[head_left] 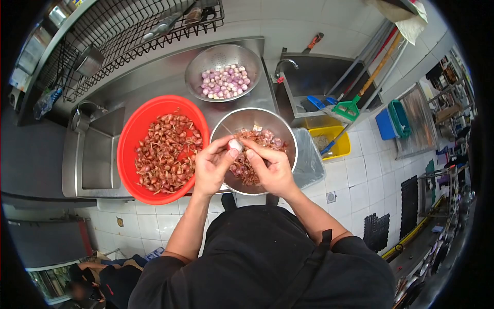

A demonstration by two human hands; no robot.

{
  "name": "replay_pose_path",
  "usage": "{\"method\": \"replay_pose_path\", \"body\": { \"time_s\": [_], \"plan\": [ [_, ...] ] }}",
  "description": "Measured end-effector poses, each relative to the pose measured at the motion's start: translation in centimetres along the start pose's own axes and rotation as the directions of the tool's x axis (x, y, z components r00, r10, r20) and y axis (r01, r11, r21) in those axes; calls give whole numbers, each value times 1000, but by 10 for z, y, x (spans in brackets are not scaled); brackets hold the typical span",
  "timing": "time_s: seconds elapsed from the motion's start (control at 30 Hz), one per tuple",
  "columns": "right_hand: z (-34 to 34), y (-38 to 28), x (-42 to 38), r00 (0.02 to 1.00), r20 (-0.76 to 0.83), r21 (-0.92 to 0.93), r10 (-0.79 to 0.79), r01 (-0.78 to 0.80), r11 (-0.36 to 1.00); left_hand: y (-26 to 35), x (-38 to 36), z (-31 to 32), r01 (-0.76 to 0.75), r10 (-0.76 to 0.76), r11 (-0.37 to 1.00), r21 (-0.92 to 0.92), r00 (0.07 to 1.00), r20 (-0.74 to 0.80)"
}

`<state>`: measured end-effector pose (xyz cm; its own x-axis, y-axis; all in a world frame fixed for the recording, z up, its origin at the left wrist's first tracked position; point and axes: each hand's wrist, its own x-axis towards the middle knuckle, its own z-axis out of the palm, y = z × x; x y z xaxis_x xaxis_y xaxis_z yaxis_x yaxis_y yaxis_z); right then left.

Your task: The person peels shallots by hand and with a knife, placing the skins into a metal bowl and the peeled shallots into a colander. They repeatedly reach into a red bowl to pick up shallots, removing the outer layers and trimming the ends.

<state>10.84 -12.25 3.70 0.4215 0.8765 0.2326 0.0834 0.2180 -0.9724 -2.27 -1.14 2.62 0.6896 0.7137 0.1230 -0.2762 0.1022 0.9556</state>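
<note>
My left hand point(210, 169) pinches a partly peeled shallot point(235, 146), pale and whitish on top, between thumb and fingers. From the other side, my right hand point(272, 171) closes its thumb and forefinger on the same shallot. Both hands are over a steel bowl point(295, 164) holding reddish-brown skins point(250, 176). To the left, a red basin point(125, 149) holds many unpeeled shallots point(170, 154) with dry roots and stems. Behind the bowl, peeled purple-white shallots point(225, 82) lie in a steel colander point(194, 77).
A steel sink point(100, 159) is left of the basin, and a dark sink point(319, 77) with a tap stands at the back right. A wire rack point(134, 38) hangs above the counter. Right of the bowl are a yellow bucket point(339, 147) and a green broom point(347, 109). Another person point(121, 283) is at lower left.
</note>
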Motion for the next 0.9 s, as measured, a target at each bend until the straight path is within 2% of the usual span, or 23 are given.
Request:
{"method": "replay_pose_path", "body": {
  "time_s": [0.03,0.07,0.1,0.13,0.2,0.27,0.33,0.4,0.47,0.53,0.57,0.63,0.67,0.7,0.73,0.77,0.8,0.87,0.9],
  "plan": [
    [0,-1,0,995,-1,114,102,-101,988,-2,1,-2,-2,2,1000,0,1000,-3],
    [-1,-1,1,995,3,114,99,-99,989,-6,2,-6,39,-34,986,-160,999,31],
    [-2,-1,2,982,24,189,186,-187,964,-11,4,-9,84,-64,946,-313,995,72],
    [-3,0,2,961,51,262,271,-274,925,-16,6,-12,83,-64,946,-312,995,72],
    [-3,-4,4,955,61,282,292,-297,912,-22,10,-16,164,-101,859,-485,983,154],
    [-2,-4,4,947,70,299,314,-320,899,-26,10,-11,137,-85,867,-480,988,129],
    [-1,-2,3,960,45,251,276,-279,927,-30,10,-9,109,-69,872,-476,993,101],
    [-1,0,3,956,24,244,292,-289,926,-35,10,-11,49,-38,957,-285,998,42],
    [-2,5,7,954,0,238,301,-292,926,-32,10,-12,57,-39,943,-326,997,61],
    [-7,16,12,937,-105,267,334,-297,917,-31,12,-14,67,-39,928,-367,996,83],
    [-10,21,13,937,-105,267,334,-297,917,-31,11,-18,108,-67,894,-435,992,109],
    [-19,30,15,934,-192,189,302,-266,945,-29,11,-22,150,-93,854,-498,986,137],
    [-22,32,15,949,-209,42,237,-233,972,-28,13,-23,166,-111,833,-527,985,136],
    [-25,38,15,948,-207,43,241,-237,971,-26,13,-23,182,-129,811,-556,983,133],
    [-27,46,14,981,-176,-155,78,-106,982,-24,13,-22,182,-131,810,-557,983,130],
    [-29,51,14,990,-112,-341,-80,37,939,-22,13,-20,172,-126,810,-561,985,121],
    [-30,45,12,991,-111,-340,-78,36,940,-21,13,-19,163,-120,809,-565,986,113],
    [-31,25,6,974,-32,-394,225,-219,893,-27,13,-19,128,-99,849,-512,992,83],
    [-26,22,3,973,-32,-393,227,-221,893,-29,12,-19,95,-77,885,-456,995,57]
  ]
}}
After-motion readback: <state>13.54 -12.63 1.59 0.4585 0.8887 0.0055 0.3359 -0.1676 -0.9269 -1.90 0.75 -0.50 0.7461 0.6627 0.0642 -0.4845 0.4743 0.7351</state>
